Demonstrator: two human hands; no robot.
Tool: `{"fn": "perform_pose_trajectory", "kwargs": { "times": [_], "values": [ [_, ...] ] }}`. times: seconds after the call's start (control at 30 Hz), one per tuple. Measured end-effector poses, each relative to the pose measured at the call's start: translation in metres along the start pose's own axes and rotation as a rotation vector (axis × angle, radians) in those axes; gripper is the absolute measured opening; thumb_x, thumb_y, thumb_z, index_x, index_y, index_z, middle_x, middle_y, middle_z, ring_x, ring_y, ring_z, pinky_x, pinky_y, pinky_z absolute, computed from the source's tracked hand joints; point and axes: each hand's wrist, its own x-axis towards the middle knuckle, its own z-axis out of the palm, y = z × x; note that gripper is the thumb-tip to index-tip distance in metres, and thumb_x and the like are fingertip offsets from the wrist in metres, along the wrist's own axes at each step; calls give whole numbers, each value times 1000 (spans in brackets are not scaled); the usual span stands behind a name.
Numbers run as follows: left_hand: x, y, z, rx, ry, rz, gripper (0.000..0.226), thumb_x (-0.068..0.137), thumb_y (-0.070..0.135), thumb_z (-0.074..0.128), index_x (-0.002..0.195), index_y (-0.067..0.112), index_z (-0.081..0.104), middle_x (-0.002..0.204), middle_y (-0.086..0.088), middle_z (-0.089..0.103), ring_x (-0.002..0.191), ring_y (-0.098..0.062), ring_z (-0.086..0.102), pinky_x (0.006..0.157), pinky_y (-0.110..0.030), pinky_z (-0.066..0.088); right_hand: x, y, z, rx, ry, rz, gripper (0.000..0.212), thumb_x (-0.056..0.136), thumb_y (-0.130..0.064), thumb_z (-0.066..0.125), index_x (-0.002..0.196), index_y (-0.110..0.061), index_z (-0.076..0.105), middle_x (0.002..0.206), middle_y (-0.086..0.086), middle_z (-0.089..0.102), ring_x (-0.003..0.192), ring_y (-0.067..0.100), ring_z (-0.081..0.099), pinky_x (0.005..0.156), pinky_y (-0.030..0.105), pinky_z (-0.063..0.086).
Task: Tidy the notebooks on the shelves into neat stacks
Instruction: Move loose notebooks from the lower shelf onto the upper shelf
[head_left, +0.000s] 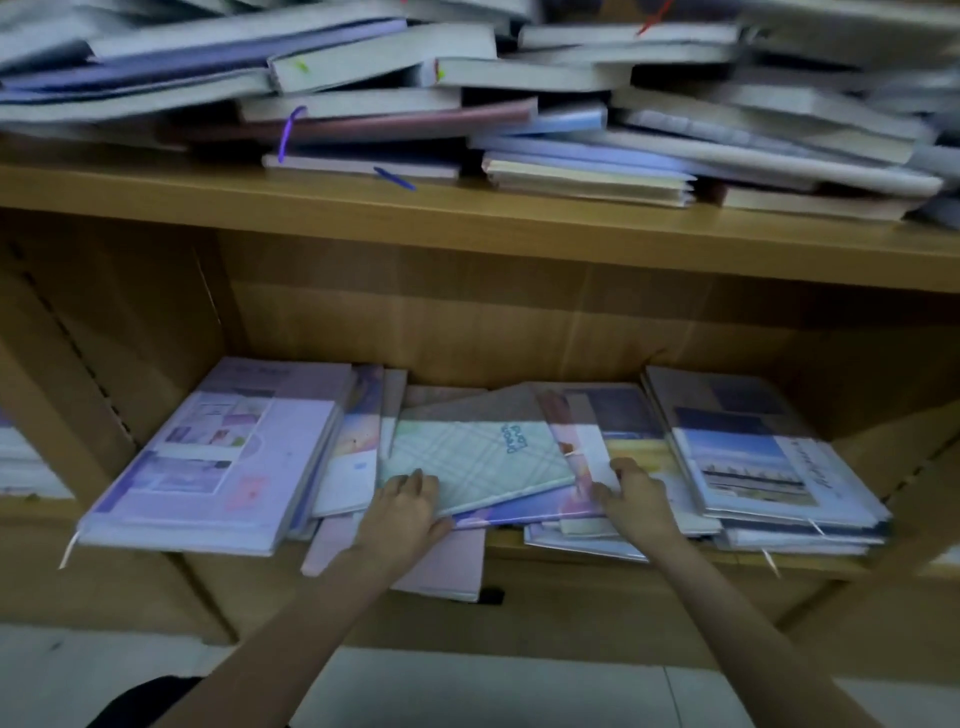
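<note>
Left hand (402, 512): fingers (415, 483) lie fairly straight on the near left corner of a pale green checked notebook (478, 460), thumb at its near edge; a true grasp cannot be told.
Right hand (636, 499): fingers (605, 493) curl round the near edge of a pink and yellow notebook (587, 441), grasping it.
Green notebook: tilted, on top of the loose middle pile, between the two hands.
Middle pile: covers lie askew under and beyond both sets of fingers on the lower shelf (571, 551); a pink notebook (457, 561) hangs over the shelf edge below the left fingers.
Left stack (208, 462): lilac covers, well left of the left fingers, fairly squared.
Right stack (769, 467): just right of the right fingers, a seaside picture on top.
Upper shelf (363, 213): high above both hands, heaped with blurred notebooks (467, 93) lying crooked.
</note>
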Motion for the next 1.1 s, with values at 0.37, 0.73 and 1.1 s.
{"fn": "perform_pose_trajectory", "kwargs": {
  "times": [0.37, 0.73, 1.1],
  "values": [
    [43, 43, -34, 289, -20, 78, 45, 96, 21, 38, 138, 10, 28, 117, -15, 61, 102, -33, 61, 78, -36, 46, 34, -25, -27, 839, -270, 268, 14, 88, -10, 62, 99, -1, 63, 79, 12, 66, 67, 22, 62, 58, 29, 50],
    [51, 12, -86, -28, 70, -62, 22, 97, 12, 38, 116, 0, 37, 106, -28, 59, 94, -45, 58, 68, -44, 40, -9, -63, -167, 1114, 303, 80, 13, 91, 3, 45, 102, -2, 41, 70, 10, 44, 58, 17, 49, 39, 21, 43],
    [34, 24, -104, -87, 183, -42, 16, 94, 4, 39, 108, -5, 38, 100, -29, 59, 87, -45, 59, 63, -44, 38, -61, 13, -63, 553, -324, 292, 15, 91, -4, 55, 102, 5, 60, 84, 16, 70, 70, 25, 69, 74, 37, 58]
  ]
}}
